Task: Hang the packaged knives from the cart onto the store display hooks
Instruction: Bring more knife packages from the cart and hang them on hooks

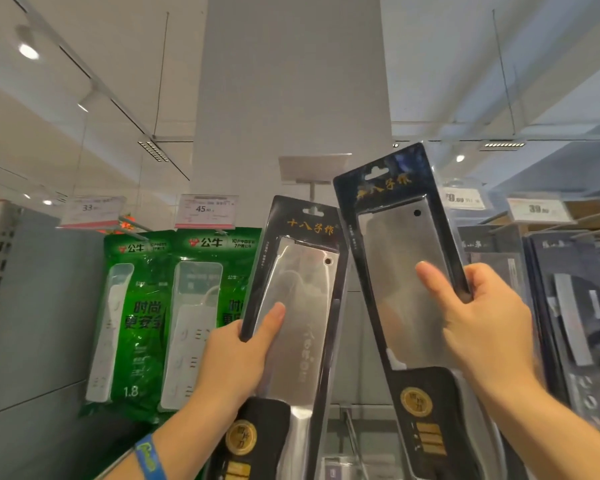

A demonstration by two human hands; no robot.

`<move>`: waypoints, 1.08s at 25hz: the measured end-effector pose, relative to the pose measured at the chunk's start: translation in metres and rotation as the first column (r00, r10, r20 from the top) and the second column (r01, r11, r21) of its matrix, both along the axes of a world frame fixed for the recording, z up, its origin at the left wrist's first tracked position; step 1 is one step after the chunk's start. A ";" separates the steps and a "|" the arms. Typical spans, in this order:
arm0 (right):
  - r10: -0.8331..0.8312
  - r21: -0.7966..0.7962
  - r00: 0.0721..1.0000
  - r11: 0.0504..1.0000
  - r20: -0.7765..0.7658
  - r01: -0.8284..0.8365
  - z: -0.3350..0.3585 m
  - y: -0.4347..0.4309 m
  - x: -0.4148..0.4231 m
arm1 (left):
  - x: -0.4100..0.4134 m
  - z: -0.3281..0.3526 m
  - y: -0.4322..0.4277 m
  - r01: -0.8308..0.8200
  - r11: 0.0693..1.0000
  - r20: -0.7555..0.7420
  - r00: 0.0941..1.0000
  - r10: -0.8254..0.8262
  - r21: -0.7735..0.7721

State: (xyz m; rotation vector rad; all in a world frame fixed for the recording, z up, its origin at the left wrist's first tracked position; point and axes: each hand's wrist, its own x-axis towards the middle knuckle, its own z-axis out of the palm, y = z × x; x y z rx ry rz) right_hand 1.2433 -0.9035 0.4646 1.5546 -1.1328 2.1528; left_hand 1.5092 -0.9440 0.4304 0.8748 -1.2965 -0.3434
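Observation:
Two packaged cleavers in black blister cards are raised toward the display. My left hand (238, 355) grips the left packaged knife (300, 296) by its left edge, thumb across the blade window; its hang hole sits at the display hook (311, 195) under a blank label holder. My right hand (482, 323) grips the right packaged knife (400, 258) by its right edge, thumb on the front. That pack tilts left, its hang hole free in the air above and right of the hook.
Green power-strip packs (160, 317) hang to the left under price tags marked 33 and 45 (205, 209). More dark knife packs (565, 306) hang on hooks at the right under tags. A grey pillar (291, 98) rises behind the hook.

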 end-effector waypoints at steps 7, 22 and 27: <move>0.056 0.000 0.998 0.998 0.011 -0.056 0.000 -0.005 0.007 | -0.010 -0.001 -0.001 -0.011 1.000 -0.019 1.000 0.010 -0.010; 0.105 0.001 0.994 0.994 0.039 -0.105 -0.004 -0.010 0.003 | -0.015 -0.003 -0.002 -0.025 1.000 0.014 1.000 0.025 -0.002; 0.076 -0.001 0.996 0.997 0.039 -0.076 -0.002 -0.004 -0.006 | -0.009 -0.006 -0.008 -0.039 0.999 0.006 0.999 0.039 0.002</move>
